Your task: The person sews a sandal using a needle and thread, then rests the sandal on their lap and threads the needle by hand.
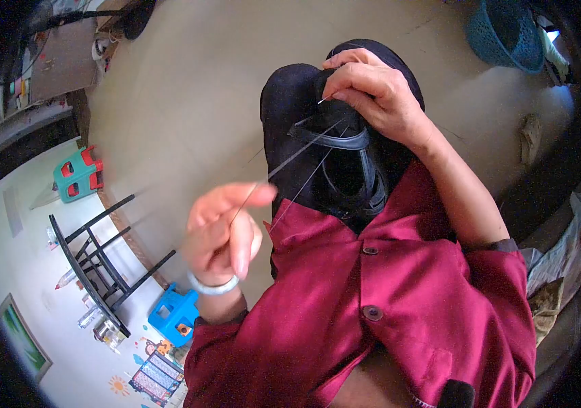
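Observation:
A black strapped item (335,141), which looks like a shoe, rests on my lap between my black-clad knees. At its far end is my right hand (379,88), its fingers closed in a pinch. A thin pale point like a needle (322,101) sticks out from those fingertips. Dark thread (297,158) runs in slanting lines from the shoe toward my left hand (226,228). That hand is raised to the left, blurred by motion, with a pale bracelet at its wrist. Its fingers are partly curled, and the thread crosses them.
A blue basket (508,37) stands on the floor at upper right, near a pale shoe (530,139). On the left are a green and red stool (78,175), a black-legged table (103,262) and a blue stool (173,315). Cloth (562,265) lies at far right.

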The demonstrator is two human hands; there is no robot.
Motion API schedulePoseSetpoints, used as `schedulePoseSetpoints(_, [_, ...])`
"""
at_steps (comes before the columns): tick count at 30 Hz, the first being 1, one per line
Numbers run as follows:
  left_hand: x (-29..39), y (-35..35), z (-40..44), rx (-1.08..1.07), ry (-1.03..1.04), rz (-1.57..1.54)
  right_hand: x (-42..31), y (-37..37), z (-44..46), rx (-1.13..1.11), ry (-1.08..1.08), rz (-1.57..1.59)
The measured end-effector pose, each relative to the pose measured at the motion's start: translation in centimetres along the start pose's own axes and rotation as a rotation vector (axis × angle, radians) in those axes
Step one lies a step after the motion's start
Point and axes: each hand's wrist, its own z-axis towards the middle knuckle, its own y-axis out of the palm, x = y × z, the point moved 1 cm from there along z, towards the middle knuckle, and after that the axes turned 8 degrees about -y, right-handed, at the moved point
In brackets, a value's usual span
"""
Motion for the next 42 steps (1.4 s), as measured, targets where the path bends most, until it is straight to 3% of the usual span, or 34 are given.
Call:
schedulePoseSetpoints(1, [-0.3,-0.2,-0.2,0.001,0.002,0.001,-0.1,0.1,0.0,0.004,-0.001,-0.011])
schedulePoseSetpoints(4, [-0.9,0.1,0.0,-0.179,0.26,0.409,0.0,0.3,0.0,0.016,0.007,-0.014])
schedulePoseSetpoints(7, [-1.8,1.0,0.4,-0.362,0.557,0.363,0.4,0.4,-0.1,0.027,0.003,-0.021])
schedulePoseSetpoints(9, [-1.0,1.6,-0.4,-0.424,0.505,0.242,0.4,0.4,0.0,0.034,-0.018,-0.031])
schedulePoseSetpoints(11, [1.2,1.3,-1.5,-0.62,0.28,0.049,0.3,0.3,-0.2,0.038,0.032,-0.009])
schedulePoseSetpoints(12, [1.9,2.1,-2.0,-0.58,0.337,-0.05,0.3,0.4,-0.2,0.039,0.029,-0.011])
schedulePoseSetpoints(13, [2.6,3.0,-2.4,-0.542,0.399,-0.143,0.3,0.4,-0.2,0.035,0.038,0.0])
schedulePoseSetpoints(14, [2.5,5.1,-3.3,-0.322,0.675,-0.256,0.3,0.5,-0.1,0.033,0.044,0.01])
schedulePoseSetpoints(16, [3.0,5.9,-3.7,-0.328,0.959,-0.089,0.6,0.6,-0.2,0.04,0.043,0.028])
schedulePoseSetpoints(18, [4.7,5.3,-6.1,-0.28,0.742,0.273,0.5,0.2,-0.3,0.046,0.047,0.044])
schedulePoseSetpoints(19, [5.6,5.2,-6.9,-0.268,0.669,0.396,0.4,-0.6,-0.5,0.156,0.177,0.208])
schedulePoseSetpoints(20, [5.9,5.0,-7.5,-0.147,0.653,0.325,0.3,-1.6,-0.6,0.262,0.306,0.371])
schedulePoseSetpoints(21, [6.0,5.0,-7.6,-0.024,0.637,0.252,-0.5,-3.8,-0.6,0.388,0.344,0.32])
schedulePoseSetpoints(24, [6.5,5.3,-5.9,0.097,0.762,0.182,-2.0,-12.5,-3.2,0.783,0.483,0.032])
schedulePoseSetpoints(25, [6.4,5.1,-4.9,0.092,0.759,0.178,-2.2,-15.7,-4.7,0.871,0.437,0.022])
schedulePoseSetpoints(26, [6.3,4.7,-4.0,0.391,0.892,0.358,-1.9,-19.7,-7.0,1.019,0.485,-0.028])
schedulePoseSetpoints(27, [6.6,3.8,-3.6,0.535,0.955,0.448,-1.8,-24.7,-10.0,0.838,0.439,-0.301])
schedulePoseSetpoints(28, [6.8,2.9,-3.2,0.693,1.004,0.535,-2.6,-28.1,-12.6,0.886,0.461,-0.39])
schedulePoseSetpoints(30, [8.2,-0.1,-3.8,0.337,0.673,0.709,-4.1,-32.5,-16.9,0.946,0.571,-0.547])
schedulePoseSetpoints(31, [8.7,-0.9,-3.9,0.414,0.568,0.607,-4.5,-34.1,-19.0,0.932,0.641,-0.645])
schedulePoseSetpoints(34, [9.5,-4.3,-3.1,0.29,0.509,0.403,-5.6,-36.1,-24.5,0.819,0.894,-0.885])
schedulePoseSetpoints(37, [9.9,-6.9,-2.0,0.315,0.477,0.229,-6.3,-36.6,-29.0,0.675,1.104,-1.046])
schedulePoseSetpoints(40, [10.2,-9.7,-1.9,0.371,0.418,0.157,-7.5,-36.1,-31.5,0.593,1.208,-1.13])
schedulePoseSetpoints(42, [10.4,-11.5,-1.8,0.419,0.27,0.14,-8.1,-35.9,-32.0,0.574,1.22,-1.166])
